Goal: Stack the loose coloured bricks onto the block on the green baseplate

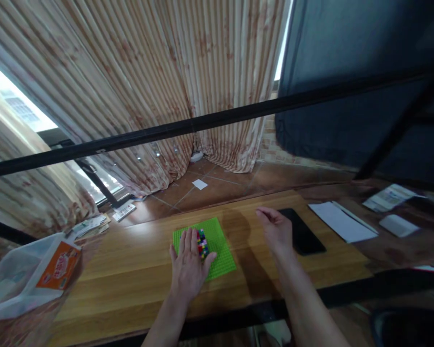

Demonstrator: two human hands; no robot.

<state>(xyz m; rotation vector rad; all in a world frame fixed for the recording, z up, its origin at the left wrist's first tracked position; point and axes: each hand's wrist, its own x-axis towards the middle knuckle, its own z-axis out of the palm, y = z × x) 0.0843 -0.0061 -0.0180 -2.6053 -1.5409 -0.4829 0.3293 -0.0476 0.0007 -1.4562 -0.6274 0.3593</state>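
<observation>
A green studded baseplate (222,248) lies on the wooden table, with a block of small multicoloured bricks (203,243) on it. My left hand (188,262) rests flat over the left part of the bricks and plate, fingers stretched forward and thumb spread to the right. It hides part of the bricks. Raised over the table to the right of the plate is my right hand (277,229), its fingers curled together in a pinch. Whatever is between those fingertips, if anything, cannot be made out. A black tablet-like slab (305,233) lies just right of this hand.
At the left stands a translucent plastic bin (12,274) with an orange packet (60,265) at its side. White paper (342,221) lies right of the slab. The wooden tabletop (130,270) has a dark front edge. A black rail (202,124) crosses before the curtains (159,72).
</observation>
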